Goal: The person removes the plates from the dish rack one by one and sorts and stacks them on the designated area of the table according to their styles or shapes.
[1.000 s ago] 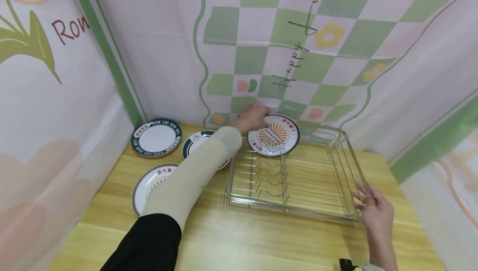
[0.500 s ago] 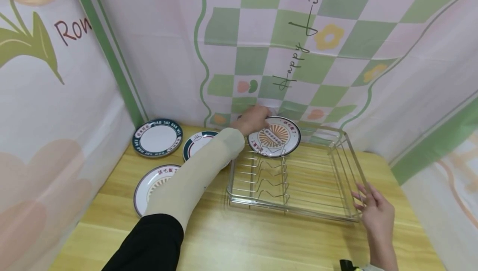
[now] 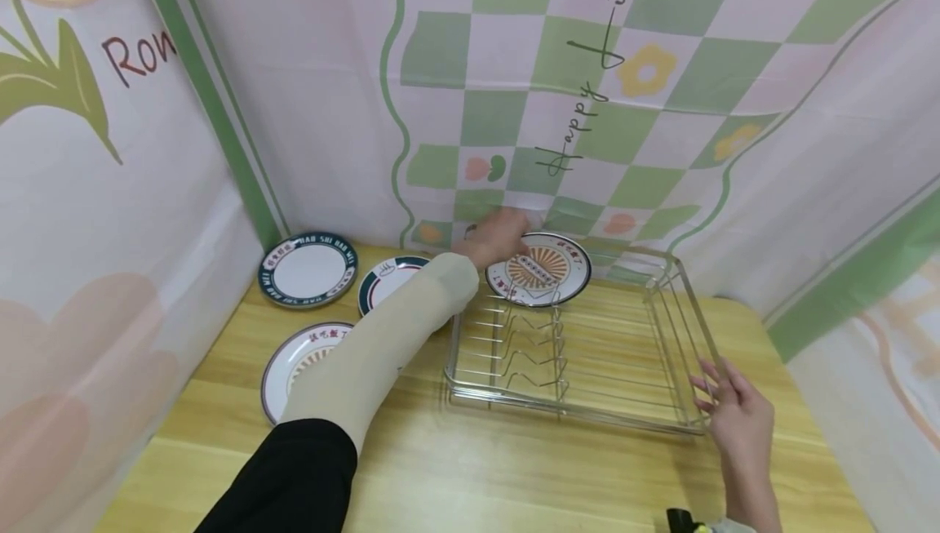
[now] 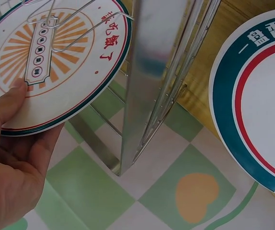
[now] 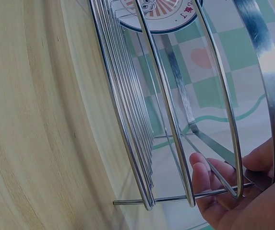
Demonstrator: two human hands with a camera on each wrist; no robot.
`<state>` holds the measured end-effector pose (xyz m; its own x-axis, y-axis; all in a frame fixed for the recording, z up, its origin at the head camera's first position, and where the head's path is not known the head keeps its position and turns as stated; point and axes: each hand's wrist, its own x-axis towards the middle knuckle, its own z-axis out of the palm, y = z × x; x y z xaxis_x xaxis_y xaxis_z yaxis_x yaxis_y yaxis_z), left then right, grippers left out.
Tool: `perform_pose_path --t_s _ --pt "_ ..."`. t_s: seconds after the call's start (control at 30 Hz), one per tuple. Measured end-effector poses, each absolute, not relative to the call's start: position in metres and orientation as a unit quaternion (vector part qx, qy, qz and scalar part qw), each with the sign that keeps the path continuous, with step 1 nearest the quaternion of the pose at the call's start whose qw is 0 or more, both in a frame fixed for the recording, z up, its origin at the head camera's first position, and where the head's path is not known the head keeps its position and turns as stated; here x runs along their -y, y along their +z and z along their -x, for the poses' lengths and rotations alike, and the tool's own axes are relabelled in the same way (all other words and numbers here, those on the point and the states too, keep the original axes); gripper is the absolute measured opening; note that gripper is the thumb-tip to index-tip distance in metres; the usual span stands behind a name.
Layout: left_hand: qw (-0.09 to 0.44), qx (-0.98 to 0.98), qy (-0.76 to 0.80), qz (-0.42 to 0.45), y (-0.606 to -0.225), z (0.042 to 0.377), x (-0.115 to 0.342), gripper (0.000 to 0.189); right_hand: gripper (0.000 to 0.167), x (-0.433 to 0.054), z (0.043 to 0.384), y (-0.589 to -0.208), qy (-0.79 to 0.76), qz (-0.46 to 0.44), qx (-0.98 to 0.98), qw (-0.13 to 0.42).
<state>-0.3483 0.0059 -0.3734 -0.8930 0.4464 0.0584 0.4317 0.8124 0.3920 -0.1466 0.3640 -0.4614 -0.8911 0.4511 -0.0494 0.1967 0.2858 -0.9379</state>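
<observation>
My left hand (image 3: 501, 235) pinches the left edge of a white plate (image 3: 543, 270) with an orange sunburst. In the left wrist view the thumb lies on the plate's printed face and the fingers are behind it. The plate stands tilted among the wire dividers at the back of a metal dish rack (image 3: 507, 397). My right hand (image 3: 740, 415) holds the rack's right side near its front corner. Seen from the right wrist, the fingers (image 5: 202, 175) curl round the frame and wires.
On the wooden table (image 3: 455, 484), left of the rack, lie a green-rimmed plate (image 3: 308, 270), a plate with a green and red border (image 3: 385, 276) and another sunburst plate (image 3: 279, 374). My left sleeve partly covers the last two. Printed cloth (image 3: 330, 108) hangs behind and at both sides.
The plate in my left hand has leaned back slightly, its top edge a little lower. Both hands stay almost where they were.
</observation>
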Motion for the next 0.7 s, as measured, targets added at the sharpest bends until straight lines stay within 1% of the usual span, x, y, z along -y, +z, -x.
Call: perform_pose_path --t_s 0.33,0.47,0.7 --pt "0.021 -0.945 0.239 -0.221 -0.3742 0.3462 -0.0024 0.014 0.048 -0.3638 0.147 -0.4616 0.556 0.206 0.797 0.114" --pt "0.003 -0.947 0.239 -0.217 -0.3726 0.3443 -0.0005 0.011 0.048 -0.3636 0.147 -0.4612 0.559 0.204 0.795 0.116" --pt "-0.02 -0.95 0.219 -0.221 -0.371 0.3425 0.0025 0.015 0.048 -0.3629 0.1471 -0.46 0.57 0.223 0.783 0.11"
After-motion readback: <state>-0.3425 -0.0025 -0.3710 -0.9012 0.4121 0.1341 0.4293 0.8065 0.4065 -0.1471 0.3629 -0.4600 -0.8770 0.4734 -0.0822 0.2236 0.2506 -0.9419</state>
